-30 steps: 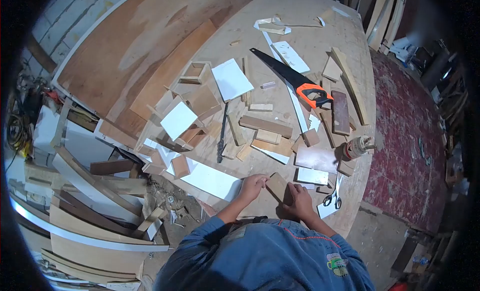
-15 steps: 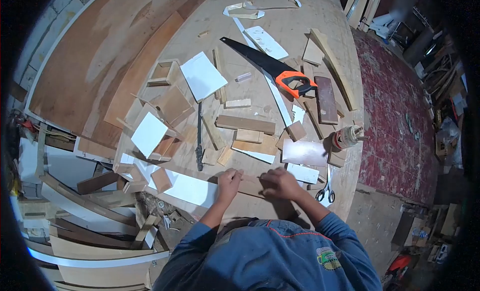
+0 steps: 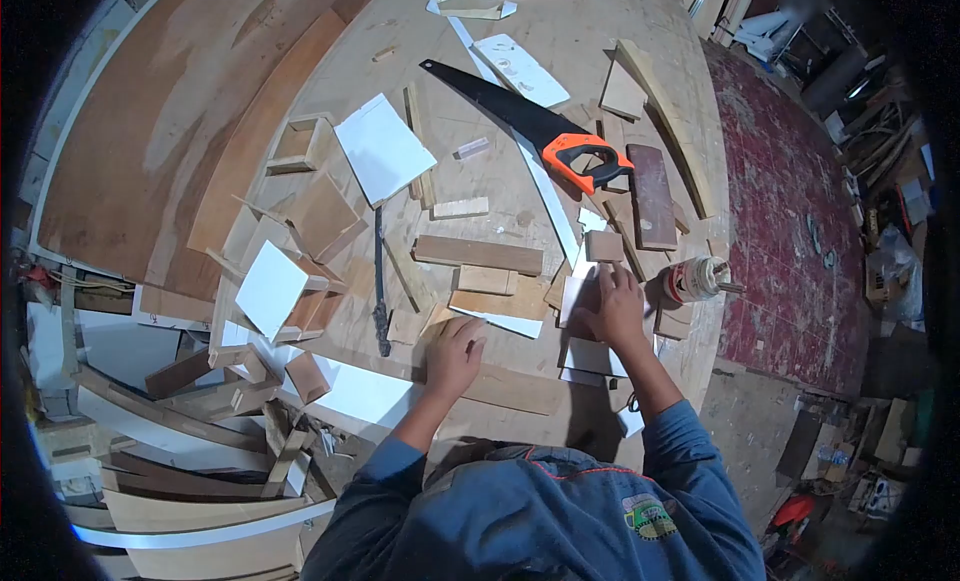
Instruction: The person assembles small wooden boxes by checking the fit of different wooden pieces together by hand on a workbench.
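My left hand (image 3: 455, 357) rests at the left end of a flat wooden strip (image 3: 515, 389) near the table's front edge, fingers apart. My right hand (image 3: 617, 306) lies over a pale rectangular sheet (image 3: 575, 299), its fingertips at the lower edge of a small brown wood block (image 3: 604, 246); whether they grip it is not clear. Between and beyond the hands are a long brown bar (image 3: 478, 254), a short light block (image 3: 487, 280) and a white-edged wedge (image 3: 500, 319). Scissors are mostly hidden beside my right forearm.
A saw with an orange handle (image 3: 590, 163) lies across the upper table. A jar (image 3: 692, 280) with sticks stands at the right, near a dark red board (image 3: 652, 196). Small wooden boxes (image 3: 300, 144) and a white panel (image 3: 385, 149) are at the left.
My right hand has moved up and right from the wooden strip to the small brown block. My left hand has opened and shifted slightly. The view has shifted a little.
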Action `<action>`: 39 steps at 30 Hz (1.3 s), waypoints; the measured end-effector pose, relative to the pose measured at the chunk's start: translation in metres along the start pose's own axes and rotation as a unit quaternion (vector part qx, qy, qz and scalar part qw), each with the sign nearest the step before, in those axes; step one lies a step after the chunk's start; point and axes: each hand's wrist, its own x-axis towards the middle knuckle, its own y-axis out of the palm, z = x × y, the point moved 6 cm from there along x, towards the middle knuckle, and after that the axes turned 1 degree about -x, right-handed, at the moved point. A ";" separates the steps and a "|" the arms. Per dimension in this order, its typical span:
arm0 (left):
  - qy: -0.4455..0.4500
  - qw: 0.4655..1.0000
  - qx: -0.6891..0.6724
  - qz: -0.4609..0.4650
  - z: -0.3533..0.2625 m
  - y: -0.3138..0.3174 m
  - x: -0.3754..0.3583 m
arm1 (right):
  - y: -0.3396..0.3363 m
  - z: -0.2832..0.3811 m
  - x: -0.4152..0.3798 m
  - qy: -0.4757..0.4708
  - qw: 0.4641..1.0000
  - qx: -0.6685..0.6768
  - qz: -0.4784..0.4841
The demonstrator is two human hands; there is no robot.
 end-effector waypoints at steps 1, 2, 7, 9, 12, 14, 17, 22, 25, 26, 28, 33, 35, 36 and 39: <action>0.015 1.000 0.016 0.006 -0.002 0.003 0.005 | 0.003 0.013 0.002 -0.044 0.999 0.025 0.007; 0.013 1.000 0.018 0.007 -0.001 0.006 0.008 | 0.011 0.029 0.000 -0.084 0.992 0.079 0.058; 0.032 0.999 -0.002 -0.011 -0.006 0.004 0.019 | 0.021 0.091 -0.006 -0.193 0.977 0.083 0.022; 0.029 0.999 0.000 -0.020 -0.006 -0.005 0.016 | 0.022 0.090 0.002 -0.211 0.972 0.093 0.037; 0.015 0.999 -0.011 -0.034 0.003 -0.015 0.003 | -0.002 0.088 0.008 -0.243 0.960 0.124 0.056; 0.002 0.999 -0.025 -0.047 0.010 -0.020 -0.006 | -0.009 0.077 0.010 -0.237 0.961 0.139 0.017; -0.053 0.995 -0.062 -0.063 0.015 -0.024 -0.017 | -0.002 0.046 0.018 -0.041 0.966 0.242 0.078; -0.130 0.938 -0.316 -0.063 0.003 -0.002 -0.014 | 0.023 0.037 -0.011 0.170 0.719 0.651 0.174; -0.232 0.875 -0.422 0.046 -0.016 0.014 -0.014 | 0.030 0.036 -0.033 0.156 0.713 0.660 0.176; -0.236 0.879 -0.410 0.058 -0.018 0.019 -0.017 | 0.031 0.036 -0.043 0.145 0.717 0.653 0.195; -0.261 0.842 -0.469 0.053 -0.020 0.025 -0.019 | 0.020 0.043 -0.056 0.174 0.684 0.684 0.184; -0.290 0.812 -0.498 0.093 -0.008 0.038 -0.030 | 0.032 0.033 -0.074 0.222 0.650 0.710 0.157; -0.262 0.844 -0.451 0.121 -0.009 0.039 -0.032 | -0.011 0.065 -0.071 0.087 0.721 0.660 0.191; -0.256 0.857 -0.432 0.117 -0.011 0.036 -0.033 | -0.002 0.066 -0.074 0.116 0.717 0.650 0.224; -0.212 0.898 -0.367 0.119 -0.001 0.038 -0.038 | 0.018 0.064 -0.076 0.148 0.718 0.629 0.260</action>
